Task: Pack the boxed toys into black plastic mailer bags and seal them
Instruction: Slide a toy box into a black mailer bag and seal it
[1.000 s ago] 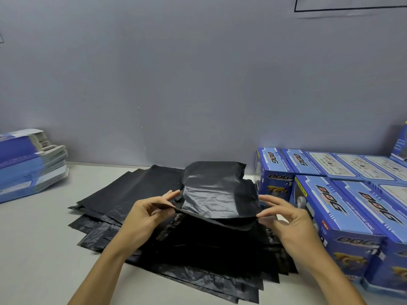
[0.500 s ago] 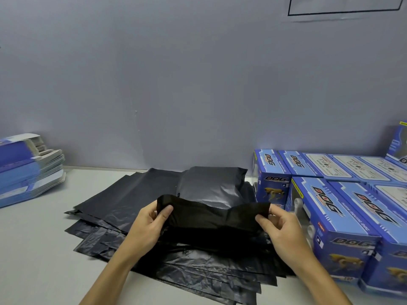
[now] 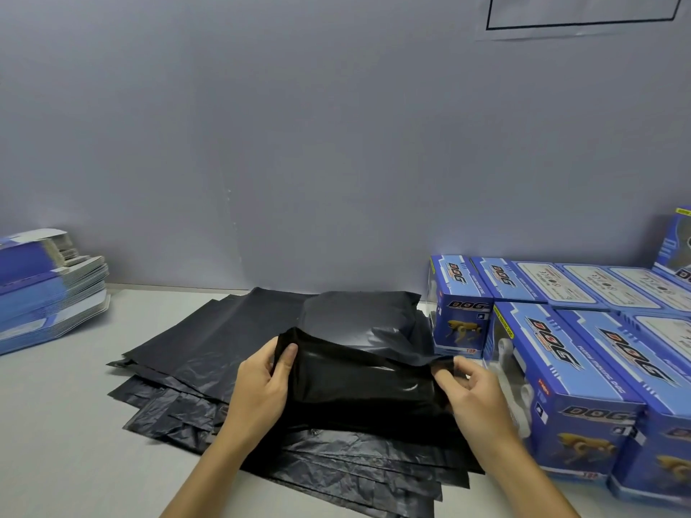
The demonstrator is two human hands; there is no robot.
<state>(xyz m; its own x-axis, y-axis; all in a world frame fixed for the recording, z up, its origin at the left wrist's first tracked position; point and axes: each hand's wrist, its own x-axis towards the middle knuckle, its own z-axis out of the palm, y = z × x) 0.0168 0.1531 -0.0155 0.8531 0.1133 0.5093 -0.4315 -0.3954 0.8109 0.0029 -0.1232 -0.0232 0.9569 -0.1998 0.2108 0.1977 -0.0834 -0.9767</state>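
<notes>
Your filled mailer bag [image 3: 359, 368] lay at the middle of the table [image 3: 56, 424], on top of a fanned pile of flat bags [image 3: 209, 342] that spread out to its left and front. Your left hand [image 3: 258, 394] was at its left end, your right hand [image 3: 471, 398] at its right end. Boxed toys [image 3: 561, 386] stood in rows just right of it, and a stack of flattened cartons [image 3: 48, 286] sat far left by the wall [image 3: 299, 143]

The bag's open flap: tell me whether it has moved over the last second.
Yes. The flap was stretched flat above the spare bags; the left hand and right hand have folded it down toward the person.
</notes>
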